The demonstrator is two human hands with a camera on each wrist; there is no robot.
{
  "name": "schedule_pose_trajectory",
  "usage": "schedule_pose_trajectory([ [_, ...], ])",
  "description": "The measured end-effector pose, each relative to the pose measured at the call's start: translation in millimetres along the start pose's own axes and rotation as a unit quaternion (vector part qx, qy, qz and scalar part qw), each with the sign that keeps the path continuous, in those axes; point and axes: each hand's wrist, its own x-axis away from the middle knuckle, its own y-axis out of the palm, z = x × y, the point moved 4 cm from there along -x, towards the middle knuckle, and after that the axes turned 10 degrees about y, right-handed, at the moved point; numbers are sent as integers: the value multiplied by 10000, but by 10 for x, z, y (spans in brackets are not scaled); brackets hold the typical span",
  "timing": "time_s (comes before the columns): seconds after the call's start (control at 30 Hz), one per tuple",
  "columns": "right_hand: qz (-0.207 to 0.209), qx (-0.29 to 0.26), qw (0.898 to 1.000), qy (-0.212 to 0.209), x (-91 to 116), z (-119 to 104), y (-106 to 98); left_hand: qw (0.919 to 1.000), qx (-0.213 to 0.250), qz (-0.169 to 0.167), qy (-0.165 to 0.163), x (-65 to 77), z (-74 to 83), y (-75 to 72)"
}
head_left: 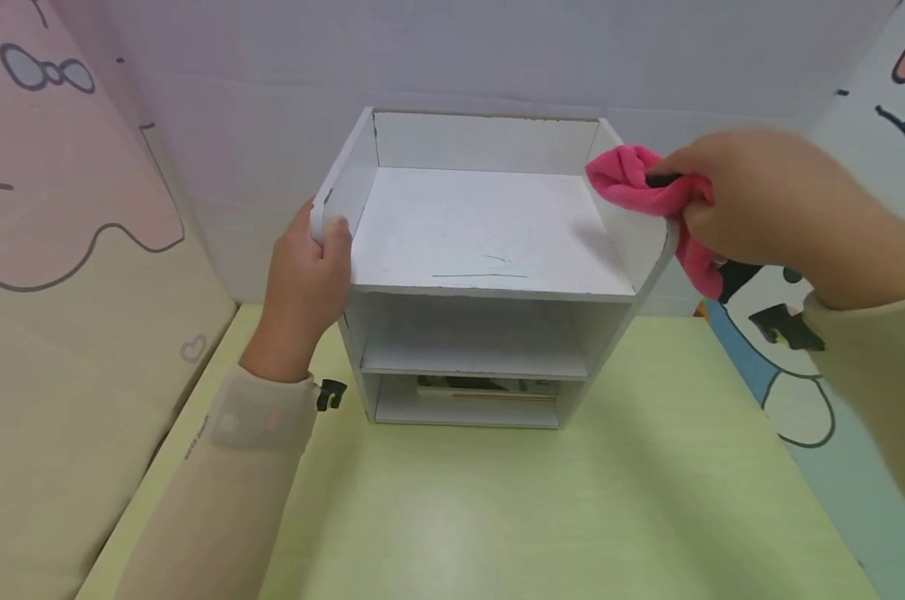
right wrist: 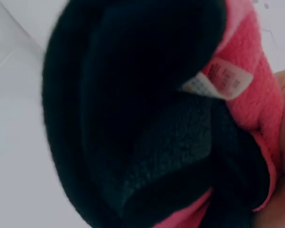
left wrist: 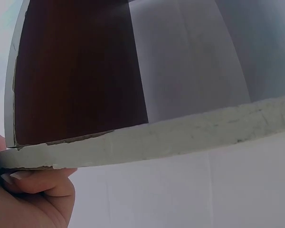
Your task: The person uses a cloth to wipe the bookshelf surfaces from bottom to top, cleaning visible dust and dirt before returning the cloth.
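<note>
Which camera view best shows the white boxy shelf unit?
The head view, showing all three levels of the shelf unit. Left wrist shows only part: chipped edges up close, beside the left hand. Right wrist is mostly pink-and-black plush cloth; no shelf is certain.

A pale green desk [head_left: 512, 542] reaches back toward a plain, lilac-tinged back wall [head_left: 490, 50]. The left wall [head_left: 85, 400] is cream below a pink patch [head_left: 85, 200], with a grey bow [head_left: 52, 73] and a small heart [head_left: 193, 348] drawn on it; the right wall [head_left: 872, 500] carries dark-outlined cartoon shapes [head_left: 801, 408] and some blue. Soft light leaves a whitish glare [head_left: 437, 521] on the desk.
</note>
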Motion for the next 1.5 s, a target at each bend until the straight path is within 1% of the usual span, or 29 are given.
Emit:
schedule_pose_trajectory([
  [0.07, 292, -125, 9994, 102, 93, -28, 27, 10000, 25, -7, -4, -7, -3, 5],
  [0.1, 549, -210, 9982, 131, 141, -39, 46, 10000, 36, -11, -6, -10, -4, 8],
  [0.17, 1281, -442, 9907, 130, 254, -64, 104, 10000, 45, -19, -14, -16, -5, 12],
  [0.23, 2099, -755, 9748, 20, 377, -75, 168, 10000, 40, -38, -33, -22, -4, 16],
  [0.3, 2834, -926, 9543, -179, 496, -83, 233, 10000, 35, -62, -34, -29, -2, 22],
  [0.4, 3545, -1032, 9281, -484, 646, -98, 330, 10000, 17, -87, -32, -42, -1, 22],
  [0.47, 3787, -1056, 9176, -581, 712, -112, 398, 10000, -17, -80, -28, -46, -4, 17],
  [0.5, 3870, -1115, 9133, -611, 739, -116, 439, 10000, -36, -74, -43, -45, -8, 13],
  [0.57, 3950, -1226, 9083, -621, 782, -124, 539, 9999, -83, -61, -61, -43, -15, 5],
  [0.73, 3995, -1550, 9027, -390, 847, -130, 814, 9999, -107, -73, -99, -41, -35, -5],
  [0.87, 3978, -1759, 8997, -376, 838, -136, 950, 9999, -85, -84, -84, -55, -49, -2],
  [0.9, 3958, -1787, 8999, -407, 830, -140, 978, 9999, -94, -83, -83, -59, -53, -2],
  [0.97, 3800, -1733, 9075, -450, 818, -152, 1038, 9999, -94, -88, -87, -65, -62, 0],
  [1.03, 3682, -1707, 9129, -434, 817, -168, 1115, 9999, -98, -103, -84, -71, -70, 0],
  [1.13, 3530, -1647, 9205, -328, 830, -202, 1245, 9999, -36, -147, -78, -80, -77, 0],
  [1.17, 3527, -1656, 9205, -294, 835, -214, 1290, 9998, -35, -161, -65, -85, -78, 0],
  [1.27, 3615, -1752, 9155, -217, 835, -251, 1414, 9998, -32, -197, -59, -94, -79, -3],
  [1.4, 3821, -2027, 9015, -146, 806, -290, 1558, 9997, -110, -196, -95, -97, -85, -4],
  [1.5, 3894, -2218, 8940, -36, 805, -314, 1681, 9998, -74, -151, -93, -95, -96, 4],
])
